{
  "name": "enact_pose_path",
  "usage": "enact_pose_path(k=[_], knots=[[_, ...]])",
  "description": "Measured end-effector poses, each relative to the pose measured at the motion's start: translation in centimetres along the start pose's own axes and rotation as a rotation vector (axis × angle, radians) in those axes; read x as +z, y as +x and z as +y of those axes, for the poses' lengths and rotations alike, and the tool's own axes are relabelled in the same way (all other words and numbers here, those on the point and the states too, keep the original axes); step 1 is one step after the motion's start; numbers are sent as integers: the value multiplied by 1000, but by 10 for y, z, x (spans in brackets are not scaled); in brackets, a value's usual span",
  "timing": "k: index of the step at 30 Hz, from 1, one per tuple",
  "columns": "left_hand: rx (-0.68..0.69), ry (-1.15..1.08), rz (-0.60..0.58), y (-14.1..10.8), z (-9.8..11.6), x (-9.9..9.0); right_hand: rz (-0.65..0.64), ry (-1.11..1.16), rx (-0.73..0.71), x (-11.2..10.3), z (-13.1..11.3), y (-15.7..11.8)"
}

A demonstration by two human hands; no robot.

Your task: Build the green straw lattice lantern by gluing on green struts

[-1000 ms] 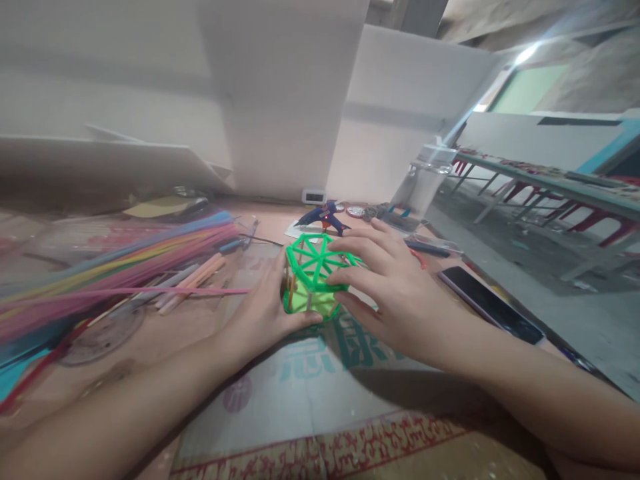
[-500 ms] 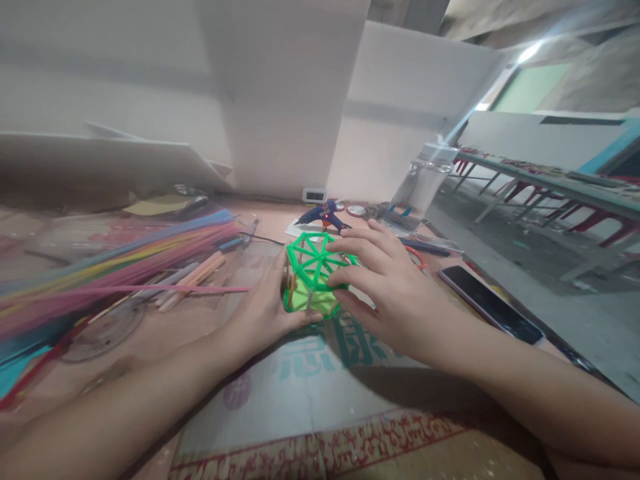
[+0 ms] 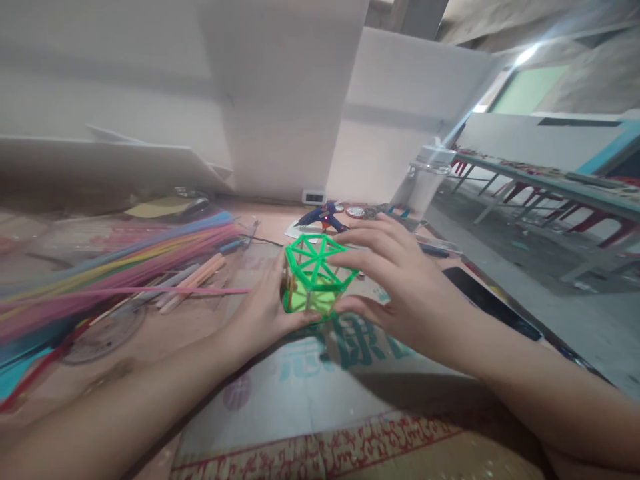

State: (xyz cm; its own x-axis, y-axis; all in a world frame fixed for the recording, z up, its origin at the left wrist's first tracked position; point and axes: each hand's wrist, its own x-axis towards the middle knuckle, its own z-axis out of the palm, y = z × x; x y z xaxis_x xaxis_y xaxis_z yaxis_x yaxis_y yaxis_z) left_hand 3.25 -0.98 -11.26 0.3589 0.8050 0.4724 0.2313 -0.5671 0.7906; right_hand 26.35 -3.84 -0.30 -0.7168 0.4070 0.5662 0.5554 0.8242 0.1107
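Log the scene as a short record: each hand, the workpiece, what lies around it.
Left hand: gripping the green frame at its left side
Right hand: spread at the frame's right side; contact unclear
Frame: spoked face up
Beyond: glue gun, small display
Left: bundled coloured strips
Right: phone

Craft workshop, glue gun [image 3: 316,215], colourful strips [image 3: 150,261]

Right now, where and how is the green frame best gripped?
Perhaps grip the green frame by its upper rim, from the right: the left hand cups the left side, and the thin spokes across the top leave open gaps.
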Motion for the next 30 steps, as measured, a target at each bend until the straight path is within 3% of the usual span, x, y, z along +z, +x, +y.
enact_pose_path(k=[6, 9, 12, 14, 19, 24, 27, 30], knots=[[-12, 6, -7, 1, 2, 1, 114, 83, 152, -19, 15, 5], [-26, 66, -5, -1, -2, -1, 180, 223, 246, -6, 22, -6], [55, 297, 115, -6, -2, -10, 341, 374, 310, 20, 24, -29], [194, 446, 191, -9, 8, -20, 322, 420, 333, 38, 21, -43], [515, 729, 145, -7, 57, -40, 105, 552, 360, 64, 6, -54], [577, 814, 29, 10, 85, -34, 7, 600, 370, 71, 4, -50], [586, 811, -15, 20, 87, -27, -11, 586, 357, 75, 7, -51], [579, 784, 22, 21, 83, -26, -8, 607, 318, 78, 9, -52]])
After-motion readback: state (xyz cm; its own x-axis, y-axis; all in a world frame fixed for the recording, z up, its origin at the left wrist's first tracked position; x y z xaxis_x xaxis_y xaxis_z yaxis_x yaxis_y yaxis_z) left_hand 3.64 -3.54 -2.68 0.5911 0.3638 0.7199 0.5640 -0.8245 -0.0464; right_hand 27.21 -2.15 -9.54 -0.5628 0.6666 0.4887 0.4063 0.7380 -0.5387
